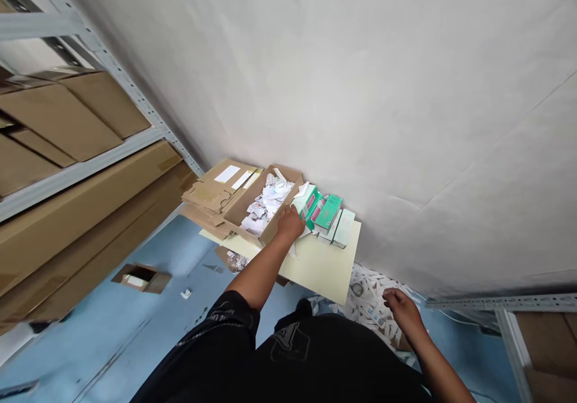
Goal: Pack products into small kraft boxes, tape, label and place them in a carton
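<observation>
My left hand (291,224) reaches over the small cream table (322,264), between an open cardboard box and several green-and-white cartons. Its fingers are curled down, and what they grip, if anything, is hidden. Torn white paper (265,201) fills much of the cardboard box (240,212). Right beside my left hand lies a white-and-green carton (305,198); a green carton (329,213) and a pale carton (344,227) are farther right. Off the table's right side, my right hand (402,311) hangs in the air, fingers curled in with nothing visible in them.
Flattened cardboard (210,189) is stacked at the table's left. Paper scraps (374,298) cover the floor at right, near a roll of tape (357,289). A small open box (142,278) stands on the blue floor. Metal shelving (85,171) with large cartons rises at left.
</observation>
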The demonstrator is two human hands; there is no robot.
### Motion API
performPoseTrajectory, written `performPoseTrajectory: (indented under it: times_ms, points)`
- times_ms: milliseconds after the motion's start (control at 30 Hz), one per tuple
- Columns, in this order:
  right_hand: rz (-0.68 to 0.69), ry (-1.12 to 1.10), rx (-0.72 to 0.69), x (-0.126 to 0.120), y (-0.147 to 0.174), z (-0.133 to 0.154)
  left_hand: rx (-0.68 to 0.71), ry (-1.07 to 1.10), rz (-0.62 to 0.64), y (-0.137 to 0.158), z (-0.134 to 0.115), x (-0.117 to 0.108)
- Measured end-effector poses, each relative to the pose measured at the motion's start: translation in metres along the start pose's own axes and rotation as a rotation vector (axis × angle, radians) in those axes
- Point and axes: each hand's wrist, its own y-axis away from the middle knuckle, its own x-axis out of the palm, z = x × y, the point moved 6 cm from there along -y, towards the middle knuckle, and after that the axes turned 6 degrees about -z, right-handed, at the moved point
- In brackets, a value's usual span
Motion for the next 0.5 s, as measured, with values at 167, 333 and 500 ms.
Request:
performPoseTrajectory:
  times_ms: [167, 333, 500]
  points:
    - [-0.043, -0.039, 0.008, 0.027, 0.003, 0.026, 0.065, -0.130, -0.003, -0.030, -0.013, 0.018]
    - [-0.085, -0.029, 0.064, 0.023, 0.008, 0.019, 0.130, -0.113, -0.001, -0.035, -0.017, 0.019]
    - [-0.091, -0.071, 0.097, 0.024, 0.009, 0.019, 0.112, -0.009, 0.006, -0.047, -0.009, 0.011]
